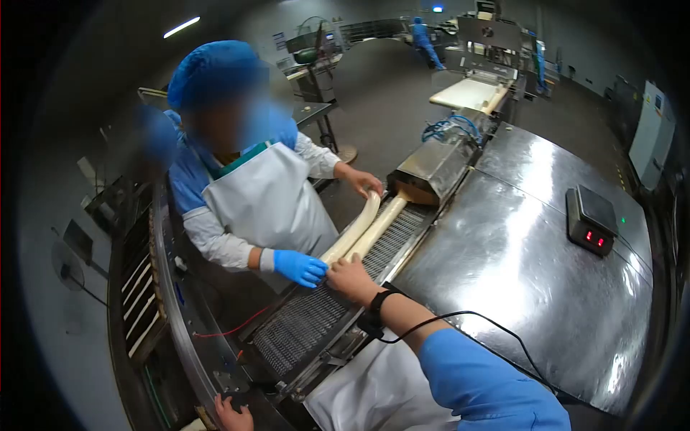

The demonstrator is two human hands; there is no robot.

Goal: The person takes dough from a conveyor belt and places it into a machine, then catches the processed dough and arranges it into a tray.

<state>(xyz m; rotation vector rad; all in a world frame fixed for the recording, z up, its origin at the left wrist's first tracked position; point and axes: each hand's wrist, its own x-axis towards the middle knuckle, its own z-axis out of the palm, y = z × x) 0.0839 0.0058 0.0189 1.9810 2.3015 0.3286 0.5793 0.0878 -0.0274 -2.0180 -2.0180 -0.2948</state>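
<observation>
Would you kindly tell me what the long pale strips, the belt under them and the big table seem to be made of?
The strips look like soft dough: pale, matte, sagging. The conveyor belt seems to be open metal wire mesh, showing a fine grid. The table is probably stainless steel, judging by its bright, smeared reflections.

A dim factory hall with a grey floor (388, 108) – a ceiling strip light (181, 27) glows at eleven o'clock, machinery (489, 36) stands at one o'clock, and what may be a cabinet (650, 133) at three.

Head view, close, down over conveyor (316, 316)
</observation>
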